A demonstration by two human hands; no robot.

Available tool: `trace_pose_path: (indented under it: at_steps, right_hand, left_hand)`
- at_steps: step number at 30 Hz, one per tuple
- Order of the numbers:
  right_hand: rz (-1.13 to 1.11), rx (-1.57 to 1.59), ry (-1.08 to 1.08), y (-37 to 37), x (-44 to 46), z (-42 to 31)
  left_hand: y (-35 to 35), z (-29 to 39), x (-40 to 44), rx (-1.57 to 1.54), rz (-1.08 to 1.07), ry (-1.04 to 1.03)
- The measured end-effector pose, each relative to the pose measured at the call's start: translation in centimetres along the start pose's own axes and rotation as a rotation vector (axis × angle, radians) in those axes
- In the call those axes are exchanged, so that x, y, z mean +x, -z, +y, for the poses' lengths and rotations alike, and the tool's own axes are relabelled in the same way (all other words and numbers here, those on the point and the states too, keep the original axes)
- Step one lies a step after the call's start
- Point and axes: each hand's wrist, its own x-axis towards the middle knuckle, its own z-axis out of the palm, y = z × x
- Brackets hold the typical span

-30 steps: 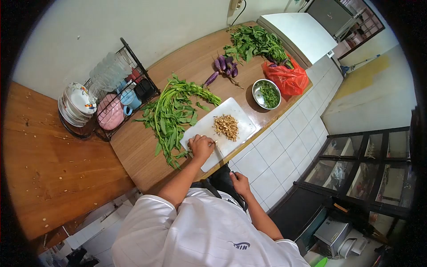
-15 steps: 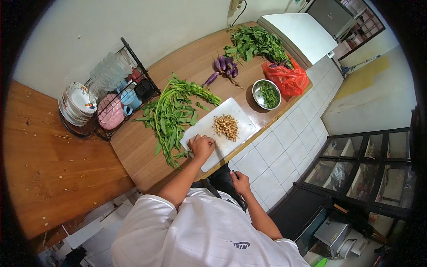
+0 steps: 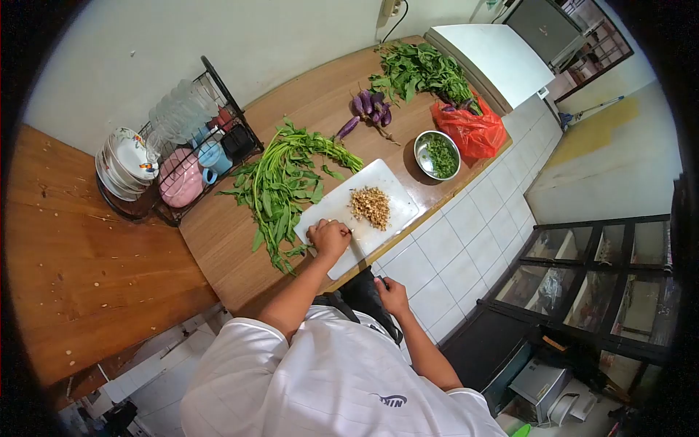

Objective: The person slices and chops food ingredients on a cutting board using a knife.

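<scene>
My left hand point(image 3: 330, 237) rests on the near left part of the white cutting board point(image 3: 395, 182). Its fingers are curled together, and whatever they press on is hidden beneath them. Beyond the board's near edge, my right hand point(image 3: 394, 295) is closed around the dark handle of what looks like a knife point(image 3: 380, 281). Its pale blade barely stands out against the board beside my left hand. A heap of finely chopped light-brown pieces point(image 3: 370, 207) lies mid-board. Long-stemmed leafy greens point(image 3: 280, 186) lie along the board's left side, some leaves close to my left hand.
A metal bowl point(image 3: 456, 166) of chopped greens stands right of the board. Behind are purple eggplants point(image 3: 373, 108), more leafy greens point(image 3: 419, 69) and a red plastic bag point(image 3: 477, 132). A black dish rack point(image 3: 233, 109) with crockery stands left. The wooden table point(image 3: 306, 91) ends beside tiled floor.
Both hands hold nearly the same places, and the chopped heap looks the same. The view has shifted very slightly.
</scene>
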Motion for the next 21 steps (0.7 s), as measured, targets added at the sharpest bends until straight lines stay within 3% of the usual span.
trace_pose_path:
  at_steps: [16, 18, 21]
  right_hand:
    - [0.003, -0.147, -0.045, -0.5, 0.8, -1.6]
    - [0.136, -0.147, 0.045, -1.0, 0.6, -1.4]
    - [0.134, -0.173, 0.030, -0.9, 0.6, -1.7]
  left_hand:
    - [0.1, -0.2, -0.1, -0.023, 0.007, -0.001]
    - [0.1, -0.2, -0.1, -0.042, -0.021, 0.012]
    - [0.0, -0.2, -0.1, -0.046, -0.025, 0.008]
